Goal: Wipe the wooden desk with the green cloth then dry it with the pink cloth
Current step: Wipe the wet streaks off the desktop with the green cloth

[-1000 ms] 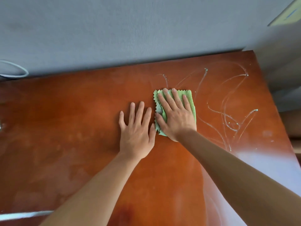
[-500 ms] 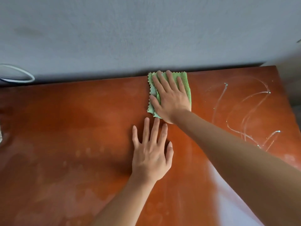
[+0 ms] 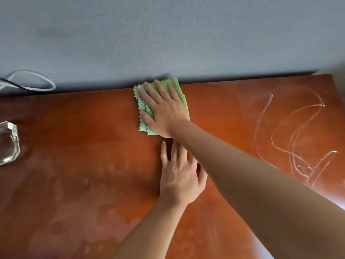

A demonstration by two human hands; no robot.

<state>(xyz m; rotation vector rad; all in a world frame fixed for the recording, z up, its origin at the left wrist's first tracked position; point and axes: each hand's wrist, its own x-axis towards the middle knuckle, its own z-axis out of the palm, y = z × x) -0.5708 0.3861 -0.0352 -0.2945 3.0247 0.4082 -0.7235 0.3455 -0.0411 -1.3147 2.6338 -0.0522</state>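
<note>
The right hand [image 3: 164,113] lies flat, fingers straight, pressing the green cloth [image 3: 180,94] down at the far edge of the tabletop [image 3: 84,137], by the wall, likely so it rubs hard. The left hand [image 3: 180,176] rests flat nearby, probably for balance. Wet squiggles [image 3: 295,135] wait on the right.

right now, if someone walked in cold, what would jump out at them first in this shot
The right hand presses a green cloth flat at the far edge of the wooden desk, against the grey wall. The left hand rests flat just nearer. To the right, shiny looping wet streaks lie unwiped.
</note>
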